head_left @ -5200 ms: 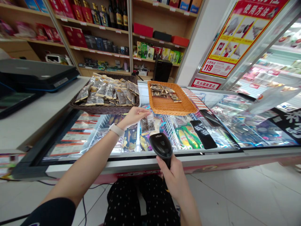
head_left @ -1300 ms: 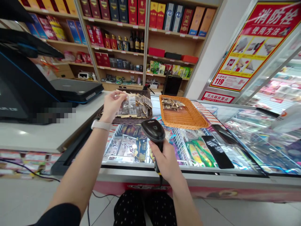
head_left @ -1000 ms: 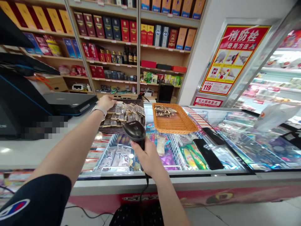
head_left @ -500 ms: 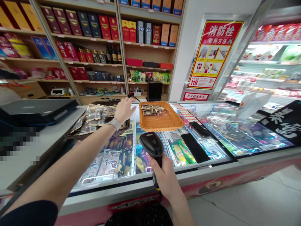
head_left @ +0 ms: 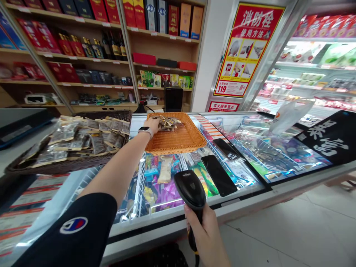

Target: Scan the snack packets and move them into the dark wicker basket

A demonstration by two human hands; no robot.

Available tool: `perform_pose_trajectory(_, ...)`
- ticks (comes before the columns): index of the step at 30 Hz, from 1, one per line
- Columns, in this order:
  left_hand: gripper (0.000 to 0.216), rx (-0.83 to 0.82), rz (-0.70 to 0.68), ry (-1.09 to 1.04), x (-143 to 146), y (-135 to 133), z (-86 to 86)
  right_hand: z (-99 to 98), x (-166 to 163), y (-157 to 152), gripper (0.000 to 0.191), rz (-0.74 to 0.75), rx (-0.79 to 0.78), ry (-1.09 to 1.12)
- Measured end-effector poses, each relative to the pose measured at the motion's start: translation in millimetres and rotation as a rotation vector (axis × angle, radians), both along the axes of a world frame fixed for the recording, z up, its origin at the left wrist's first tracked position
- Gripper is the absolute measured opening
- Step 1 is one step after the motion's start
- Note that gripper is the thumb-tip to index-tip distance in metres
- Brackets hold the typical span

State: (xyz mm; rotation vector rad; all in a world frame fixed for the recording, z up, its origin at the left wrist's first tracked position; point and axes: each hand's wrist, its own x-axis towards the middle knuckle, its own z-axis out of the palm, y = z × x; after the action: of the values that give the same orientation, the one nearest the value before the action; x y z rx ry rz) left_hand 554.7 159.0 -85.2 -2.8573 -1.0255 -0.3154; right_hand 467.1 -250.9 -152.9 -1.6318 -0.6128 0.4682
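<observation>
My right hand [head_left: 204, 226] is wrapped around the handle of a black barcode scanner [head_left: 191, 191], held above the front edge of a glass-topped freezer. Stretched forward, my left hand [head_left: 153, 124] reaches over the left rim of an orange woven basket [head_left: 180, 142]. Its fingers are closed on small flat packets [head_left: 168, 123] at that end of the basket; the fingertips are partly hidden. To the left, a dark woven basket [head_left: 41, 168] holds a heap of similar packets [head_left: 86, 137].
Two dark phones [head_left: 218, 176] [head_left: 225, 147] lie on the freezer glass. A clear plastic bag [head_left: 290, 115] and a black bag with white characters [head_left: 328, 135] rest at the right. Shelves of boxes [head_left: 164, 33] stand behind, beside a red fire-hydrant sign [head_left: 241, 48].
My left hand has moved from beside the dark basket onto the packets in the orange basket. The view has shifted down and left. The scanner remains in my right hand.
</observation>
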Motion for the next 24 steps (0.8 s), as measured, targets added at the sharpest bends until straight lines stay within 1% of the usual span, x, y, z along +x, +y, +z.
perform_pose_trajectory(5, 0.035, 0.038, 0.015, -0.042, 7, -2, 2.5, -7.0, 5, 4, 0.057, 0.007, 0.003, 0.043)
perform_pose_trajectory(8, 0.033, 0.041, 0.010, -0.045, 6, -6, 5.1, -10.7, 5, 6, 0.058, -0.001, 0.012, 0.074)
perform_pose_trajectory(12, 0.036, 0.057, -0.022, -0.056, -7, -13, 12.1, -11.7, 3, 7, 0.057, -0.008, 0.027, 0.102)
perform_pose_trajectory(15, 0.035, 0.019, -0.049, -0.178, -26, -21, 21.3, -9.7, 0, 6, 0.053, 0.045, 0.036, 0.151)
perform_pose_trajectory(17, 0.032, -0.082, -0.076, -0.337, -42, -27, 27.8, -7.5, -4, 6, 0.051, 0.078, 0.052, 0.170)
perform_pose_trajectory(19, 0.027, -0.252, -0.128, -0.526, -63, -36, 32.4, -4.8, -9, 6, 0.050, 0.087, 0.071, 0.170)
perform_pose_trajectory(21, 0.024, -0.479, -0.155, -0.734, -88, -49, 33.2, -1.9, -15, 8, 0.050, 0.094, 0.081, 0.157)
perform_pose_trajectory(24, 0.022, -0.874, -0.145, -0.985, -133, -74, 26.0, 2.0, -25, 11, 0.050, 0.128, 0.071, 0.131)
